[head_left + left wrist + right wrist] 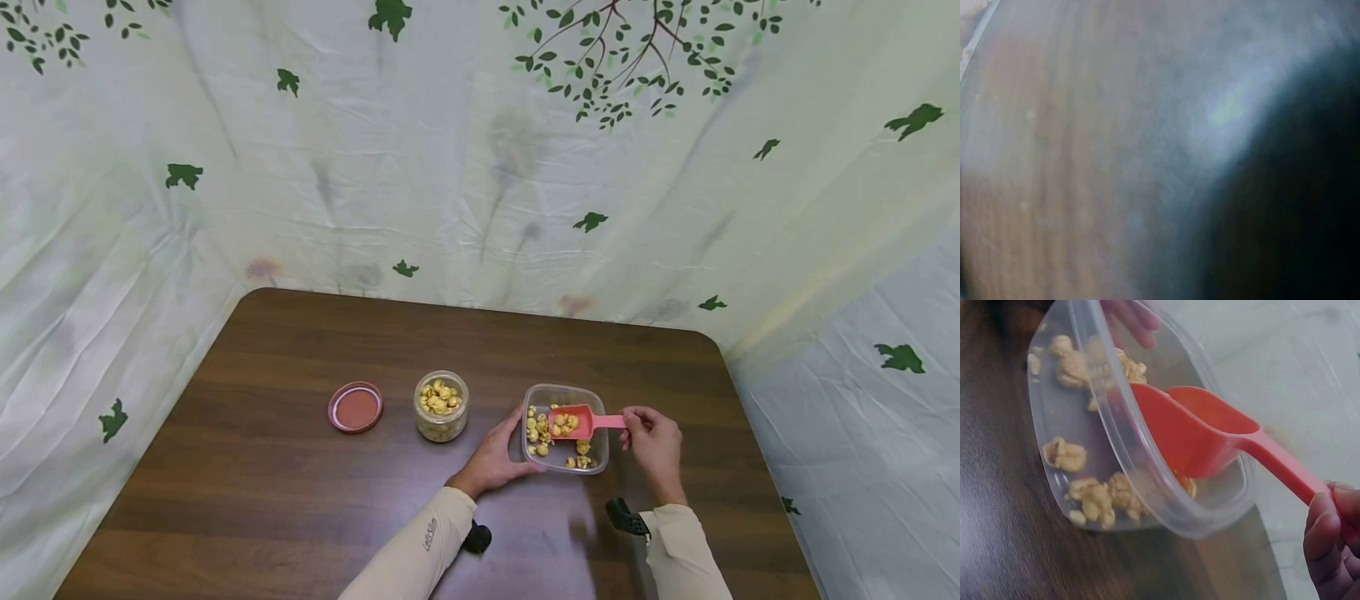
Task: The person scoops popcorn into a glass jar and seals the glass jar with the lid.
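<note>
Scoop (573,421) and jar (441,406) give the relation that matters: the red scoop sits loaded with yellow popcorn-like pieces inside the clear plastic container (596,398), and the open glass jar stands to the left of that container, near but not touching it, on the brown counter (300,492). The scoop's long axis runs roughly left to right in the head view, bowl to the left, handle to the right, so the bowl already faces the jar's side.

The right hand (654,440) pinches the end of the handle, fingers curled round it; in the right wrist view the fingertips (1325,540) close on the handle's tip while the bowl dips over the container's rim (1147,481). The grip is at the far end of the handle, well away from the load, so I judge that any tilt of the wrist would tip the bowl readily.

The left hand (497,458) lies against the container's left wall, between it and the jar, fingers stretched along the plastic and the thumb up by the rim. It is the hand nearer the jar. The left wrist view is too blurred to show how its fingers lie.

More pieces lie loose on the container's floor (1094,494). The jar's red lid (356,407) rests flat farther left, well apart from the jar.
</note>
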Action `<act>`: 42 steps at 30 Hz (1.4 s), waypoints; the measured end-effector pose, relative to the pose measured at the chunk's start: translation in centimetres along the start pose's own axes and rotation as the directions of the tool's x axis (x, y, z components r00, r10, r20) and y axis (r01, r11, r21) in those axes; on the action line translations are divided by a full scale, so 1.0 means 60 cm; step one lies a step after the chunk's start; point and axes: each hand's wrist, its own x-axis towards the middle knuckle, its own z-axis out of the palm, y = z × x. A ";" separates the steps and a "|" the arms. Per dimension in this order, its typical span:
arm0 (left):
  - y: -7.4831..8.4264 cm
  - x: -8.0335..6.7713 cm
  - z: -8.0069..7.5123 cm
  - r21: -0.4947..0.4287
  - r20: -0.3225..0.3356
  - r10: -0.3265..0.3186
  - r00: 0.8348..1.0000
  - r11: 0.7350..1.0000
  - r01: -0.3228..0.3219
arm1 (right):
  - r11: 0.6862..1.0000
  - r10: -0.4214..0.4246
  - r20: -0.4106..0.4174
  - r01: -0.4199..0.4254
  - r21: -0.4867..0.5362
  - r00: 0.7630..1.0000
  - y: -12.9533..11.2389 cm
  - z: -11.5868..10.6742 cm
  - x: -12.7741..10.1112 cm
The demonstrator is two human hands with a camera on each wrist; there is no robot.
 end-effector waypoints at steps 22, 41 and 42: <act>0.001 0.001 0.000 -0.006 -0.001 -0.013 1.000 1.000 0.013 | 0.994 -0.104 0.171 0.109 -0.020 0.980 0.019 0.022 0.003; -0.001 0.001 0.000 0.015 0.009 -0.010 1.000 1.000 0.010 | 0.996 -0.084 0.233 0.072 0.060 0.969 0.033 0.017 -0.005; -0.001 0.001 0.000 0.011 0.007 -0.010 1.000 1.000 0.010 | 0.996 -0.073 0.235 0.058 0.069 0.969 0.033 0.017 -0.006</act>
